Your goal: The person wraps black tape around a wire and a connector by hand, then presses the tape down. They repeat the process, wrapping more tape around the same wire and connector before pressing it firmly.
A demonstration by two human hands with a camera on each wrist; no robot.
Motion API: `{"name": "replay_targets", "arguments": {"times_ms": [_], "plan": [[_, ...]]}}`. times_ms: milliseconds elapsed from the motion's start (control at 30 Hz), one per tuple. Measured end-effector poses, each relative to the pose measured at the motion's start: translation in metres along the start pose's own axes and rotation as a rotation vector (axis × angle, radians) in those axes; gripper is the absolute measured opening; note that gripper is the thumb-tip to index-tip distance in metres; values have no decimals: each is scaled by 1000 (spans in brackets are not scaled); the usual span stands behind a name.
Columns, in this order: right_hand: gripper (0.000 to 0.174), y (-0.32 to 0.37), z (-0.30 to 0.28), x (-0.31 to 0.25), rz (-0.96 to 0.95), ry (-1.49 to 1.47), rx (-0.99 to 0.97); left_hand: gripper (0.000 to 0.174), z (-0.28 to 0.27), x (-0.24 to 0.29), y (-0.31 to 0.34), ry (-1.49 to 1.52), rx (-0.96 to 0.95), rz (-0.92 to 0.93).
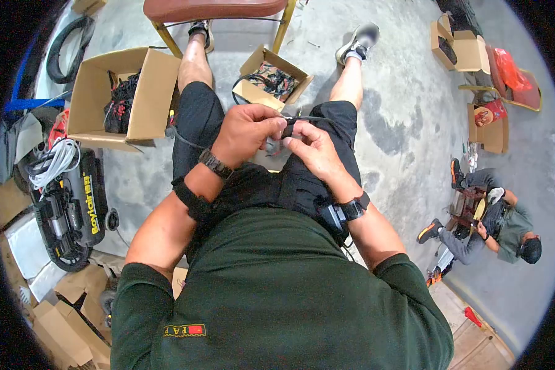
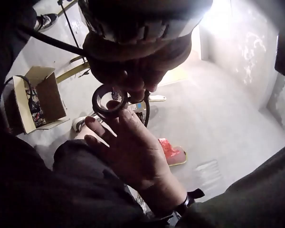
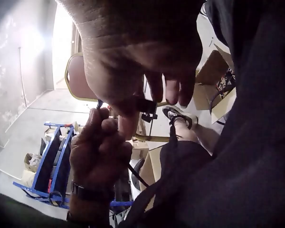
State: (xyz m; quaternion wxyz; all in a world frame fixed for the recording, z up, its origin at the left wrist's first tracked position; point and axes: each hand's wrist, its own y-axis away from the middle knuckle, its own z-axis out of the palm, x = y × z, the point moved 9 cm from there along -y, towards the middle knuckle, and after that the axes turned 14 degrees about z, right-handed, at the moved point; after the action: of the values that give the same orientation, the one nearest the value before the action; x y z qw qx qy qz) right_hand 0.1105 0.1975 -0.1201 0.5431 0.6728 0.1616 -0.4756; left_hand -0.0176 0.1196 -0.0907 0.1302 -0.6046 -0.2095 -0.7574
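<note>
My left hand [image 1: 243,134] and right hand [image 1: 319,153] meet above the lap. A black ring like a roll of electrical tape [image 2: 96,101] is pinched by the right thumb and fingers; from above it appears as a small black piece [image 1: 288,128]. The left thumb and forefinger pinch a thin black cable [image 1: 317,118] right beside the roll. That cable runs out past both sides of the hands. In the right wrist view, the left hand [image 3: 99,152] is curled, its fingertips close to those of the right hand [image 3: 142,57].
A small cardboard box [image 1: 299,77] of dark cables stands on the floor between the feet. A larger box [image 1: 148,92] holds a black bundle at left, near a black air compressor [image 1: 83,203]. A chair [image 1: 219,9] is ahead; another person [image 1: 505,222] sits at right.
</note>
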Motion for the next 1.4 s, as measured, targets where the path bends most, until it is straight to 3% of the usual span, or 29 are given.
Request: {"name": "replay_targets", "arguments": {"times_ms": [233,433,733,867,967,1100,1133,1267,1400], "plan": [[19,21,-2,-28,-255,281,140,13,-8,-1,-11,-38,52,8],[27,47,0,-49,-270,314,172,12,-10,-8,-13,-18,75,1],[29,75,12,-107,-589,726,304,12,-6,-6,-9,-49,34,-12],[31,64,3,-113,-338,572,236,12,-4,-7,-5,-33,24,14],[34,54,-1,-120,-360,454,183,13,-2,-3,-2,-16,25,40],[35,24,-8,-105,-114,176,-58,15,-2,-6,2,-4,-1,45],[43,23,-6,-108,-60,99,-125,15,-2,-5,3,-1,1,44],[55,16,-2,-114,-71,110,-317,15,-2,1,7,-8,48,55],[55,10,-3,-120,-67,153,-350,18,-1,2,7,31,31,70]]}}
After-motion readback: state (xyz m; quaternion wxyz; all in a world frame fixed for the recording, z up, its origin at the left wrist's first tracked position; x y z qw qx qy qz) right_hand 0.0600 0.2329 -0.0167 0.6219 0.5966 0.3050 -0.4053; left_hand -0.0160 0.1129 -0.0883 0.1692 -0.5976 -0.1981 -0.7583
